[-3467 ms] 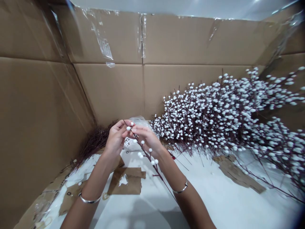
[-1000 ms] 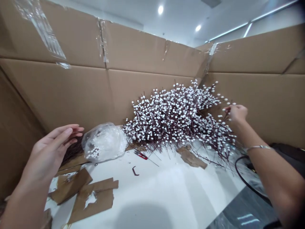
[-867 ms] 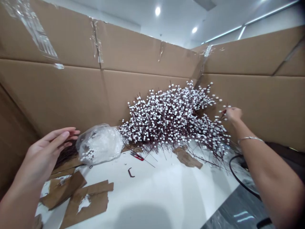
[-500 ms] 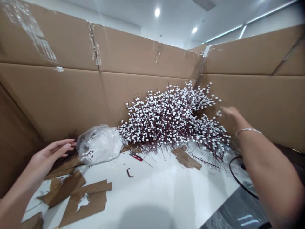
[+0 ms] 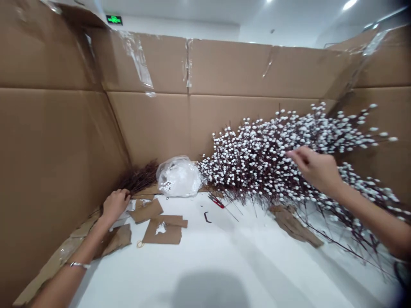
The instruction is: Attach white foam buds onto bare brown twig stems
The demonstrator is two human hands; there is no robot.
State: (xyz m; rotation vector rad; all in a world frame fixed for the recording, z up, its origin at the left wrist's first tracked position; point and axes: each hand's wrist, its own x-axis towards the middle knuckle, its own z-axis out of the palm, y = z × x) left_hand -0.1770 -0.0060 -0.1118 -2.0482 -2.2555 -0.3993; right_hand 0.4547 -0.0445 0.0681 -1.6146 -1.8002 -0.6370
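My left hand (image 5: 115, 205) is at the left, palm down with curled fingers, at the near end of a pile of bare dark twigs (image 5: 141, 177). What its fingertips hold, if anything, is hidden. Over to the right, my right hand (image 5: 316, 169) is raised in front of a large heap of white-berry branches (image 5: 257, 158). Its fingers are closed with the thumb against them, and nothing sticks out of them. Between the twigs and the berries sits a clear plastic bag (image 5: 180, 175) with white berries inside.
Tall cardboard walls (image 5: 231, 68) enclose the white table (image 5: 205, 252). Red-handled pliers (image 5: 218, 202) lie by the branches, near a bent dark strip (image 5: 207, 217). Torn cardboard pieces (image 5: 163, 235) and a rubber band (image 5: 140, 244) are at the left. Another cardboard scrap (image 5: 295, 226) lies under the branches.
The view has swung left. My left hand has gone from outstretched beside the bag to curled at the twigs. My right hand has moved from the heap's right side to in front of it.
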